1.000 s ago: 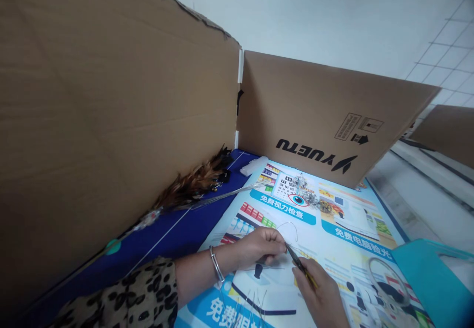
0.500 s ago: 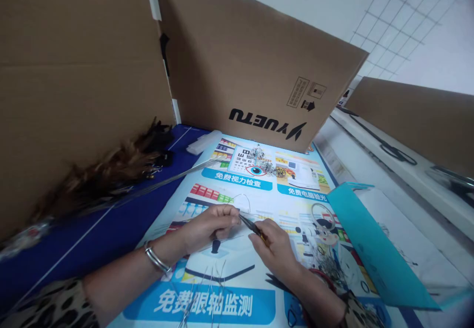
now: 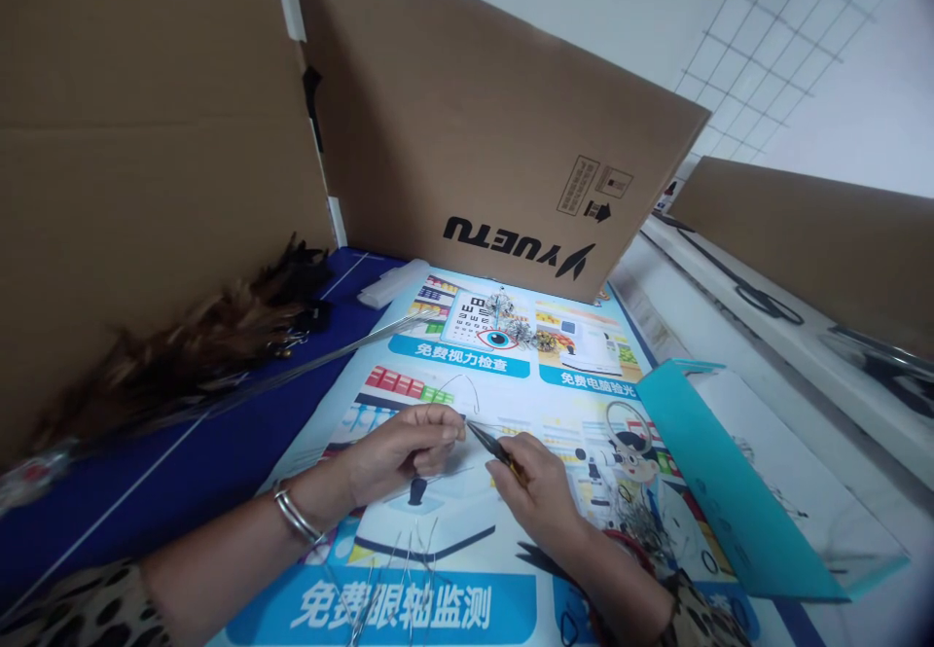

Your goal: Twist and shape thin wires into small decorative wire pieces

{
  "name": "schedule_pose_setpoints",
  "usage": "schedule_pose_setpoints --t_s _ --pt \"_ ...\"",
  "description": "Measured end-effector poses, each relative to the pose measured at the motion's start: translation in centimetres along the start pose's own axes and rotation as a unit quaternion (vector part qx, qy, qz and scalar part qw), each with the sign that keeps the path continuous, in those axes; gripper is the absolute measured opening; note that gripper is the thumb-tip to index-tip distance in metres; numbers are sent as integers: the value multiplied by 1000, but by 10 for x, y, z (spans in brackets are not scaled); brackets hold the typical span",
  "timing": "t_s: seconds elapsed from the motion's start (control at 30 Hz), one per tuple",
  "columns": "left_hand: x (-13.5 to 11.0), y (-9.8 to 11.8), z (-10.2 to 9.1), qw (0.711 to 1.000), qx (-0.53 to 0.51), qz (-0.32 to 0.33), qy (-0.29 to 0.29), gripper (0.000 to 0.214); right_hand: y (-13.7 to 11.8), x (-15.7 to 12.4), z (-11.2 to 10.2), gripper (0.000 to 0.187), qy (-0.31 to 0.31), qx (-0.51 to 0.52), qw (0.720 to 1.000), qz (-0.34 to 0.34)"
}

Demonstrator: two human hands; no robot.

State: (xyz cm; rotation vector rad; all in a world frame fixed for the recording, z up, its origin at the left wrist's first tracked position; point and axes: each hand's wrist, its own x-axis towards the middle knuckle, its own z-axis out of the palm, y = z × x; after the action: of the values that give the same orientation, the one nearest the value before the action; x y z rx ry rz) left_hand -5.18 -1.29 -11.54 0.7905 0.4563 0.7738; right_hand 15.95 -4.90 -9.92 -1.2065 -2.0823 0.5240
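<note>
My left hand (image 3: 413,445) is closed in a pinch on a thin metal wire (image 3: 477,396), part of which curves up in an open arc behind the fingertips. In my right hand (image 3: 538,491) is a pair of pliers (image 3: 490,444) with dark jaws and yellowish handles. The jaw tips meet the wire right beside my left fingertips. How the wire sits between the jaws is too small to tell. Below my right forearm lie scissors (image 3: 544,559) with dark blades and red handles, partly covered by the arm.
Loose wire pieces (image 3: 409,569) lie at the front of a printed poster (image 3: 394,618). Silvery wire clusters (image 3: 500,305) sit farther back. A teal box (image 3: 736,491) stands right. Brown feathers (image 3: 219,345) and long wires (image 3: 350,347) lie left. Cardboard panels (image 3: 467,122) wall the back and left.
The view has turned slightly, so everything sits a little farther left. Both hands keep nearly the same pose, with the pliers still at the wire by my left fingertips.
</note>
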Motion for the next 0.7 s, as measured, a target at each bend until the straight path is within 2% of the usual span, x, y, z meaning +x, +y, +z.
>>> schedule_pose_setpoints --t_s 0.7 --pt "2 -3 -4 1000 -11 -9 -16 7 3 1 1 16 -8 0 1000 -15"
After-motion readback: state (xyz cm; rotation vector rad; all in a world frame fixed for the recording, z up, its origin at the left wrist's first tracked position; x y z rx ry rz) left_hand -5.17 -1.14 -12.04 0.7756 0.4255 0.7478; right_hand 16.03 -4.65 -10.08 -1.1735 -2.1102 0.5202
